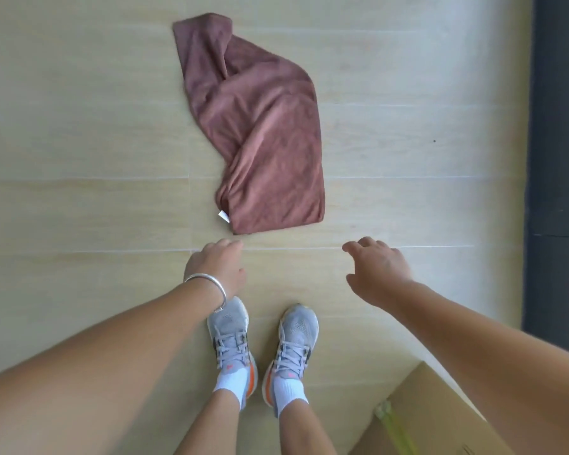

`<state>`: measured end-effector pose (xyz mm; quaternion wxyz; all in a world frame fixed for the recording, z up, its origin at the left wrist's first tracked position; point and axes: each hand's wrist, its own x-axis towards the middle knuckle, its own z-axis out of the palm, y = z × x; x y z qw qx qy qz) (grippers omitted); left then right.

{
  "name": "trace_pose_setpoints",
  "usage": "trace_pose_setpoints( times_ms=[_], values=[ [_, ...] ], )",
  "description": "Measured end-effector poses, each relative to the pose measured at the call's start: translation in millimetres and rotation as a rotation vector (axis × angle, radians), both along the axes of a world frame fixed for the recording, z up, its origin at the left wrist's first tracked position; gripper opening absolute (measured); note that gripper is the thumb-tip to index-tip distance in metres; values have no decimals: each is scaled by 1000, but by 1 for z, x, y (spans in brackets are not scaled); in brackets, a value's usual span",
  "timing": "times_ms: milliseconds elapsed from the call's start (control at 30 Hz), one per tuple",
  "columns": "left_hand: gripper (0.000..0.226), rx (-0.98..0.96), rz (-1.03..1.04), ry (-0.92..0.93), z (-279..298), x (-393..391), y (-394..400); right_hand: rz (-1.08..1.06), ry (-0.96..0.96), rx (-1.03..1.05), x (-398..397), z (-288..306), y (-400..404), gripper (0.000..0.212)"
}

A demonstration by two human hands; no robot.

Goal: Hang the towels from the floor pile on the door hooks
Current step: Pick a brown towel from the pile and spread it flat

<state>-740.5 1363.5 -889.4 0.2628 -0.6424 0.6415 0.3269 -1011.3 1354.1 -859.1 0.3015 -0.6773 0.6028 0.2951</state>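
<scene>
A reddish-brown towel [257,126] lies crumpled on the light wooden floor, stretching away from me, with a small white label at its near left corner. My left hand [219,267], a silver bangle on its wrist, hovers just short of the towel's near edge with its fingers curled and nothing in it. My right hand [376,270] is held out to the right of the towel's near corner, fingers apart and empty. Neither hand touches the towel. No door hooks are in view.
My two feet in grey sneakers [263,343] stand just behind my hands. A cardboard box [421,418] with yellow-green tape sits at the bottom right. A dark vertical surface [559,159] runs along the right edge of the floor.
</scene>
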Motion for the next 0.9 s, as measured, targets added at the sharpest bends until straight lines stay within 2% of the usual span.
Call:
trace_pose_setpoints(
  times_ms=[133,233,367,467,567,633,733,900],
  values=[
    [29,-16,-53,-45,-46,-1,5,80,27,-42,1,-46,8,54],
    [22,-65,-57,-11,-88,2,2,172,52,-87,14,-89,1,65],
    [52,-191,-125,47,-155,11,-3,261,99,-117,41,-154,-18,82],
    [73,-188,-162,26,-198,18,-10,297,102,-149,58,-201,-33,86],
    [77,-236,-184,10,-232,23,-17,351,117,-164,69,-243,-44,88],
    [65,-364,-174,25,-248,23,-21,356,121,-175,72,-265,-45,89],
    [43,-488,-122,49,-256,24,-34,350,111,-299,72,-280,-43,76],
    [26,-400,-116,59,-231,33,-46,218,-41,-404,67,-270,-38,44]
  ],
)
